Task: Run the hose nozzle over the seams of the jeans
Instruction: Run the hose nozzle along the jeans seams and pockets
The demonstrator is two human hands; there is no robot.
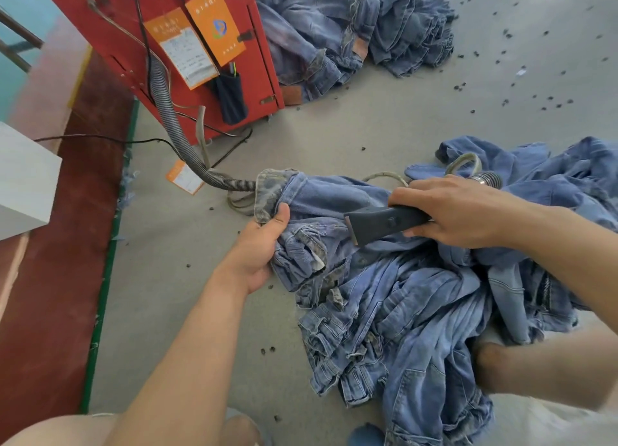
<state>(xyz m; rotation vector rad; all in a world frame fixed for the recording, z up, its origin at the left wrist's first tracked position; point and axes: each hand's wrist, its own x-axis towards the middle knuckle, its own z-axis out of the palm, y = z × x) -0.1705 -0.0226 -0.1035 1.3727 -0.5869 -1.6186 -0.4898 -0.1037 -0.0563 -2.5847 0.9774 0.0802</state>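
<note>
Gripping the bunched jeans point(311, 231) at centre frame, the left hand point(257, 255) curls its fingers point(282, 216) around the hem, while the right hand point(458, 211) wraps the dark hose nozzle point(378, 223), its flat mouth resting on the denim. The ribbed hose point(174, 124) trails to the upper left. Loose folds could likely get sucked into the nozzle, or slack cloth hide the seam.

Grey concrete floor point(384, 118); red cabinet point(207, 17); daylight.
</note>
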